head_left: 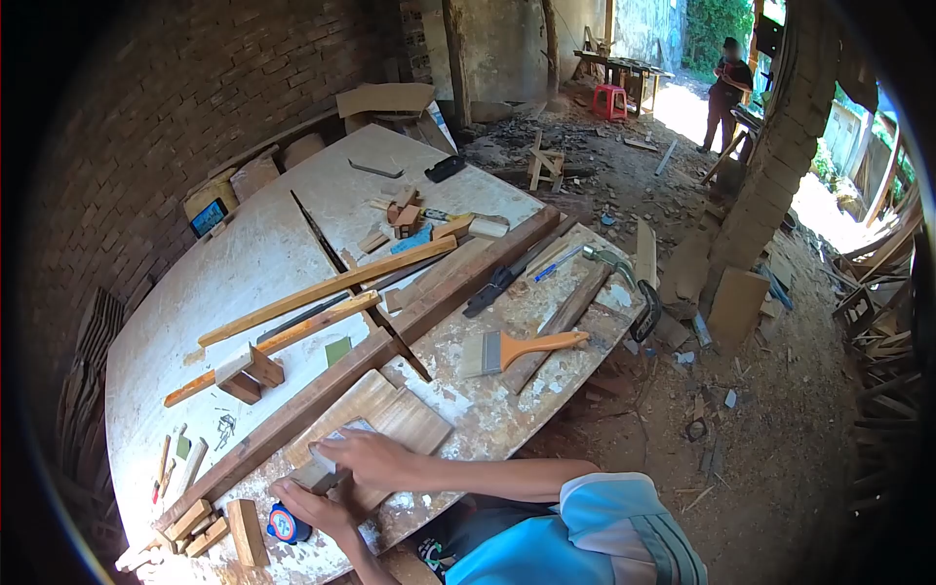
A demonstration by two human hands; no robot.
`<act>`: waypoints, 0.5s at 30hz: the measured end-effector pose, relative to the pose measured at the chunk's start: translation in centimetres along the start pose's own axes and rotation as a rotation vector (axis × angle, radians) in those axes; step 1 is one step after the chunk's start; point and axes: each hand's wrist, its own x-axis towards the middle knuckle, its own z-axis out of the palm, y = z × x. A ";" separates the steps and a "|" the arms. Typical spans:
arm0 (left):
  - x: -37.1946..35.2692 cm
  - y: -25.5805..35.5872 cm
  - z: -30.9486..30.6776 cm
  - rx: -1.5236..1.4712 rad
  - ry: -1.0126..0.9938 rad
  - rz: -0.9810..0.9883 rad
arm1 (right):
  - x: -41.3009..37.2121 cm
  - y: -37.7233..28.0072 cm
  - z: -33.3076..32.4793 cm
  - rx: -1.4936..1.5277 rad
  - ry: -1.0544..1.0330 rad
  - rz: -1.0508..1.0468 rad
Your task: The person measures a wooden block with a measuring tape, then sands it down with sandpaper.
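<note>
Hands: two, both yours, and both met on one small piece at the near edge of the table (244,263).
Small wood block (317,475): one. It sat on the wooden board, between your two hands and touched by both.
Wooden board (395,409): one. It lay flat on the table, just beside the long dark beam (322,390).
Long pale strips (327,291): two. They lay slanted across the tabletop, one just beyond the other, well apart from your hands.
Brush (517,349): one, with an orange handle. It lay on the table to the right of the board, and neither hand touched it.
Hammer (609,258): one, near the table's far right edge.
Tape measure (286,524): one, round, blue and red. It lay just beside your left hand, but you could not tell whether they touched.
Short offcuts (246,531): a small cluster at the near left corner, too crowded to count.
What held things: only the table, which bore every tool and timber listed here.
Right hand (366,456): it was palm down, with the fingers curled over the top of the block and closed on it.
Left hand (312,507): its fingers were bent around the block's near end, gripping it, and the thumb was hidden.
Other person (726,88): one, standing well off in the daylight beyond the red stool (610,100).
</note>
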 end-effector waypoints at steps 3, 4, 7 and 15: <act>0.2 0.6 0.8 0.102 -0.026 0.145 | 0.0 -0.3 0.2 -0.054 0.100 -0.120; 0.0 1.1 0.9 0.138 -0.036 0.164 | -0.1 0.3 -0.5 -0.010 0.089 -0.097; 0.5 1.2 1.1 0.202 0.037 0.175 | 0.4 1.7 -0.7 -0.011 0.085 -0.019; 0.9 0.3 0.9 0.488 -0.088 0.426 | 0.0 -0.3 -2.1 -0.047 0.109 -0.046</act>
